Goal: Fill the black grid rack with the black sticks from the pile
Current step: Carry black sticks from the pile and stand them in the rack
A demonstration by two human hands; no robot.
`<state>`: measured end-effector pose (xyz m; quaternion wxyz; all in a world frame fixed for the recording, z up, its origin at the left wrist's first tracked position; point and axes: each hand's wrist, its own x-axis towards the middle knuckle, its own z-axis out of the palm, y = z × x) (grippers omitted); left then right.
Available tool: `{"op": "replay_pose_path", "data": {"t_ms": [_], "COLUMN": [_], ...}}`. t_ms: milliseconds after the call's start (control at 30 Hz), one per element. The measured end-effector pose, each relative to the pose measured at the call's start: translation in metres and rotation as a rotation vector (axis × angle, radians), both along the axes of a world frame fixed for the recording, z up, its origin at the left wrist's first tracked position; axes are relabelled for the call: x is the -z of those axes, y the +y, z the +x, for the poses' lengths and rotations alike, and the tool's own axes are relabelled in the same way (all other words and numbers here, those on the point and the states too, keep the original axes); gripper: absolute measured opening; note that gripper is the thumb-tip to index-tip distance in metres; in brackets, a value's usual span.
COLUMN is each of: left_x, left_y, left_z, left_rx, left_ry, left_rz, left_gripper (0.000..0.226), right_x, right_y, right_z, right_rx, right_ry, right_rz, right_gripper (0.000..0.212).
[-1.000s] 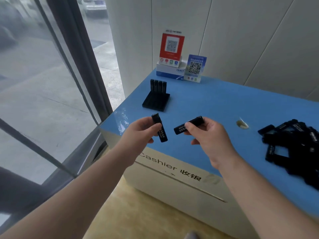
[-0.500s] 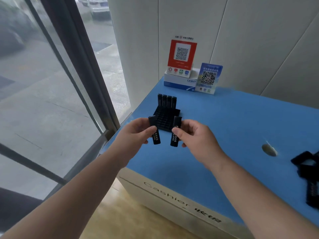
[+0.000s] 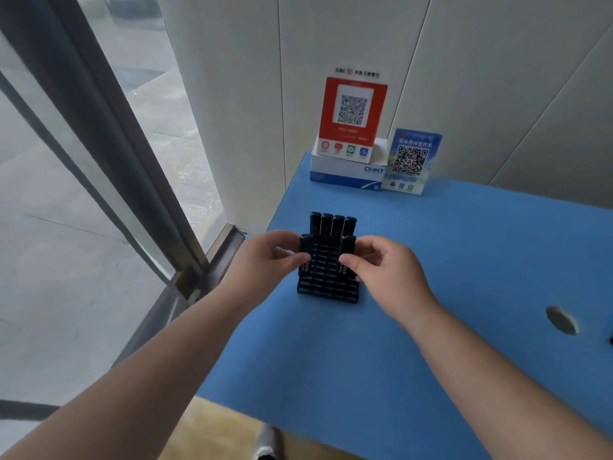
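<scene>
Two bare forearms, no sleeves, left hand (image 3: 265, 257) and right hand (image 3: 381, 273) without rings or watch

Sticks (image 3: 332, 224) in rack (image 3: 328, 288), rear row

Shop cashier spot: QR payment signs (image 3: 352, 117) on blue counter (image 3: 464, 260), street-side window (image 3: 66, 194).

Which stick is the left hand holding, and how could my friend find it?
Start at the blue counter and find the black grid rack near its window-side edge. Four sticks stand in a row at the rack's back. The left hand's stick is upright over the rack's left side, pinched by the left hand, unlike the one the right hand holds on the right.
</scene>
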<state>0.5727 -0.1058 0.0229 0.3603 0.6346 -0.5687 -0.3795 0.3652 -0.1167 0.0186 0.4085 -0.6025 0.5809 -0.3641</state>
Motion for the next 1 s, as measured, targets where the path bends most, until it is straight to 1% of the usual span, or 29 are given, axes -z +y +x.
{"op": "replay_pose_path", "data": {"t_ms": [167, 233, 300, 367, 467, 700, 800, 1000], "left_x": [0.007, 0.012, 0.020, 0.028, 0.040, 0.052, 0.054, 0.056], "left_y": [-0.053, -0.065, -0.076, -0.084, -0.092, -0.101, -0.102, -0.104], "left_z": [0.020, 0.023, 0.024, 0.024, 0.023, 0.020, 0.019, 0.018], "left_rx": [0.059, 0.098, 0.127, 0.153, 0.194, 0.253, 0.283, 0.248], "left_ry": [-0.031, -0.043, -0.063, -0.105, -0.147, -0.207, -0.229, -0.218], "left_rz": [-0.050, -0.080, -0.100, -0.115, -0.148, -0.241, -0.241, -0.220], "left_gripper": [0.013, 0.014, 0.009, 0.007, 0.009, 0.013, 0.012, 0.013], "right_x": [0.006, 0.008, 0.013, 0.016, 0.020, 0.025, 0.027, 0.035], "right_y": [-0.023, -0.029, -0.032, -0.033, -0.036, -0.040, -0.044, -0.051], "right_z": [0.021, 0.028, 0.034, 0.036, 0.037, 0.040, 0.041, 0.051], "right_rx": [0.111, 0.157, 0.198, 0.242, 0.308, 0.349, 0.358, 0.365], "right_ry": [0.047, 0.034, 0.044, 0.059, 0.047, 0.044, 0.040, 0.001], "right_rz": [-0.004, -0.016, -0.029, -0.036, -0.034, -0.049, -0.057, -0.045], "right_gripper": [0.011, 0.018, 0.023, 0.024, 0.021, 0.022, 0.024, 0.026]}}
